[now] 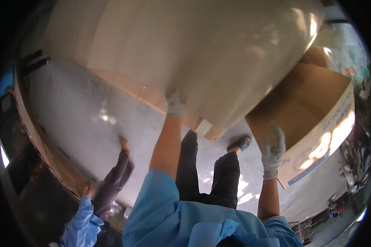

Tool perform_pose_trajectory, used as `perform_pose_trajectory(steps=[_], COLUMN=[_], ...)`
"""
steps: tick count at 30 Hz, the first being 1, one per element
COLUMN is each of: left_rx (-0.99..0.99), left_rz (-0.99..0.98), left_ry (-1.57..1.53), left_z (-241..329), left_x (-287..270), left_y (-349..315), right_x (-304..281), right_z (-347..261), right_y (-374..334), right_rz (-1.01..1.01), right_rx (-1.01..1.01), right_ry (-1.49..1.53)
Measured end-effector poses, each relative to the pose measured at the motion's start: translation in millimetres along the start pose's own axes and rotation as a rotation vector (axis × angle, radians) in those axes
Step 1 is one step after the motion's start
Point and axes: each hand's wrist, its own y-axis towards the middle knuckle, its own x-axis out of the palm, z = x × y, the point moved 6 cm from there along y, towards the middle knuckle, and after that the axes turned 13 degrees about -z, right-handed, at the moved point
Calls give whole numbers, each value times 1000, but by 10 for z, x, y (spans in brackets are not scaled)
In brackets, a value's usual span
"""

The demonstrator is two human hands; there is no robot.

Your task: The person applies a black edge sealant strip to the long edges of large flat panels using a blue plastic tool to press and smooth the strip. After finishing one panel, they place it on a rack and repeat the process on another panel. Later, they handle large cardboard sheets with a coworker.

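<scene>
A large brown cardboard carton (152,45) fills the upper middle, with ribbed lines on its near side and shiny tape along its lower edge. My left hand (174,103), in a light grey glove, is closed at that lower edge. Its fingertips blur against the cardboard. My right hand (274,150), gloved too, is raised with fingers apart and holds nothing. Just beyond it stands an open cardboard box (317,96) with blue print on its outer side. The right hand overlaps the box's near edge in view; whether it touches cannot be told.
At lower left a person in a blue shirt (82,222) is close by, one bare foot on the grey concrete floor (95,115). A long cardboard edge (45,152) curves along the left. Clear plastic wrapping (350,53) lies behind the open box. Metal parts (350,168) clutter the right side.
</scene>
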Motion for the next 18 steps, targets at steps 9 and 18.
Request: perform_pose_trajectory(steps=[9, 18], left_rx=[90, 229], left_rz=[267, -10], left_ry=[202, -36], left_z=[-106, 637], left_x=[-991, 4], left_y=[-332, -218], right_x=[1721, 1821], right_z=[1180, 1276], right_y=[-608, 59], right_rz=[-111, -31], right_rx=[764, 854], right_ry=[798, 1125])
